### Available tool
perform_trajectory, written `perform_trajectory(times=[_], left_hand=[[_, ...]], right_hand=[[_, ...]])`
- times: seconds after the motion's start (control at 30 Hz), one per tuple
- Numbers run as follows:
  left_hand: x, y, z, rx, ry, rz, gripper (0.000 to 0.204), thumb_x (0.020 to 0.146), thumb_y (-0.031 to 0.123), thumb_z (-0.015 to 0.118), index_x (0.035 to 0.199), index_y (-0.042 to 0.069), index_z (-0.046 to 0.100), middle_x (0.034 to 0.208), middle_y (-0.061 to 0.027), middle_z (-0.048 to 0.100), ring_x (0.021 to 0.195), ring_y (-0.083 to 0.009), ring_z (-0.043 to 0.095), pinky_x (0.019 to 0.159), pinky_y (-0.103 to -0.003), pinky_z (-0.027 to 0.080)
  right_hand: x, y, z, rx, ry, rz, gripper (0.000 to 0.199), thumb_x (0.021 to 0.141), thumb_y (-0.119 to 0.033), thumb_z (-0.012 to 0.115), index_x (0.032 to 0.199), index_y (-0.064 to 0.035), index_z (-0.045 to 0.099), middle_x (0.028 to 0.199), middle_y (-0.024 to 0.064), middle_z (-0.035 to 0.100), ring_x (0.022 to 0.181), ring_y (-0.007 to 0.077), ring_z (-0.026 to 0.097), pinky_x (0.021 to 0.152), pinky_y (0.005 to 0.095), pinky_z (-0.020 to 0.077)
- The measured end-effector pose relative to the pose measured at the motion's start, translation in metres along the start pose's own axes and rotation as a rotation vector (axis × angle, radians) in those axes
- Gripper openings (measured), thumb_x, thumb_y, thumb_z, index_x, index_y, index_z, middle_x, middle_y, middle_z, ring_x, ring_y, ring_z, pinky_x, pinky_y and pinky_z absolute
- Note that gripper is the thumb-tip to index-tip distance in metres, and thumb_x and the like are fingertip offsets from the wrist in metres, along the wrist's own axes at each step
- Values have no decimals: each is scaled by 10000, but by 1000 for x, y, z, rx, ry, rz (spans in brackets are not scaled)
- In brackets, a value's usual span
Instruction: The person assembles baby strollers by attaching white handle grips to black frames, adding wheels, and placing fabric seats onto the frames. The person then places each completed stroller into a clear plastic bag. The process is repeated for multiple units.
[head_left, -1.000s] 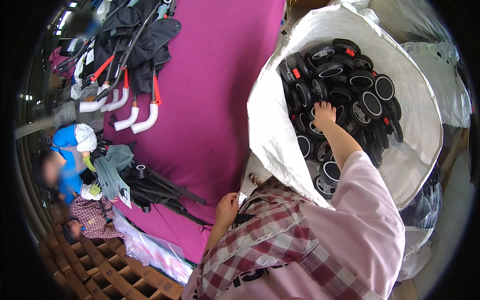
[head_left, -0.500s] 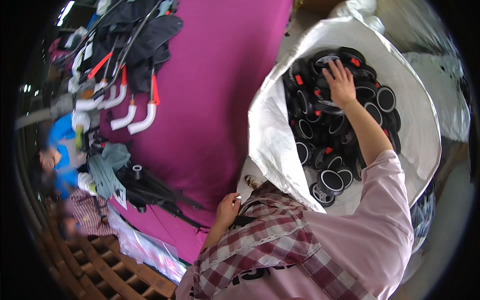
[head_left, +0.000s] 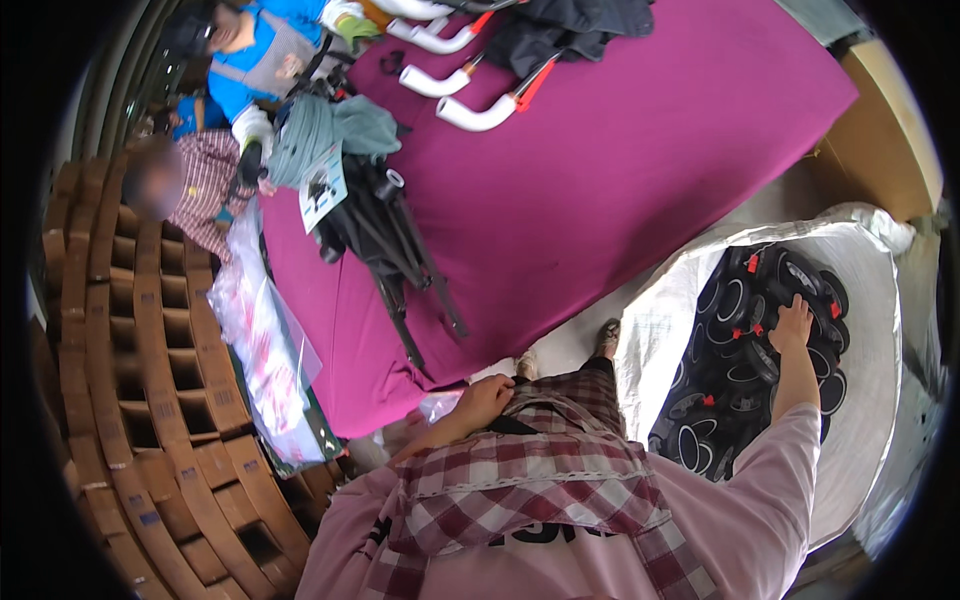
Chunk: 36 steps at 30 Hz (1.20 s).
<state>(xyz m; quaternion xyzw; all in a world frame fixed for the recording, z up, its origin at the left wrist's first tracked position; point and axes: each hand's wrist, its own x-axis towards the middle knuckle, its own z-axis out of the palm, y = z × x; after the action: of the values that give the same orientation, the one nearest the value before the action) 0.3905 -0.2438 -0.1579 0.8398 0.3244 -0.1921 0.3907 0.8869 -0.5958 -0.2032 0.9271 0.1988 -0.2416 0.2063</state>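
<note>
My right hand reaches into a large white woven sack, its fingers apart and resting on the pile of black wheels. The wheels have pale grey rings, and several carry small red parts. No wheel is lifted clear of the pile. At my waist, my left hand is closed beside my checked apron. Its fingertips are partly hidden, and what they hold, if anything, I cannot make out.
A table with a purple cloth stands ahead. On it lie a folded black frame with grey-green fabric and white curved handles. Two co-workers stand at the far left. Stacked cardboard fills the left; a cardboard box stands far right.
My view has swung left, so the sack now sits lower right and the co-workers and cardboard show more. My right hand stays on the wheels, its fingers less spread.
</note>
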Motion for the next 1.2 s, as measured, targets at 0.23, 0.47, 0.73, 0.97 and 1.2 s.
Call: perform_trajectory(times=[0.23,0.47,0.73,0.97,1.2], left_hand=[[-8,-12,0,-57,13,54,259,940,225,586,1100,27,638,1027,-174,685,938,-343,674,816,-418,524],[-12,-50,-1,-175,131,260,249,925,193,623,1103,19,635,997,-179,694,926,-326,686,817,-409,526],[-50,-109,-39,-282,210,369,279,919,221,635,1119,27,652,964,-166,711,912,-319,694,805,-404,533],[-98,-119,-111,-604,402,466,466,994,237,597,1385,21,465,1174,-207,644,1039,-287,661,883,-360,512],[-74,-206,-100,-964,817,362,738,963,212,618,1524,-23,201,1374,-230,468,1296,-337,455,1074,-409,385]], right_hand=[[-47,-52,20,133,176,-70,477,686,-180,812,1138,-136,662,1347,159,408,1264,346,443,1020,451,436],[-144,-89,-1,763,219,-183,883,685,-157,713,1496,-178,367,1267,261,599,1113,452,604,983,458,481],[-237,-209,-127,273,439,-330,777,716,-280,755,1412,-103,456,1195,239,626,1104,409,620,939,468,509],[-314,-405,-179,662,943,-758,811,830,-208,755,1459,56,317,1366,327,491,1250,475,515,1059,477,433],[-337,-475,-79,580,590,-1086,499,786,-145,769,1238,-33,591,1151,208,628,1048,409,611,916,467,498]])
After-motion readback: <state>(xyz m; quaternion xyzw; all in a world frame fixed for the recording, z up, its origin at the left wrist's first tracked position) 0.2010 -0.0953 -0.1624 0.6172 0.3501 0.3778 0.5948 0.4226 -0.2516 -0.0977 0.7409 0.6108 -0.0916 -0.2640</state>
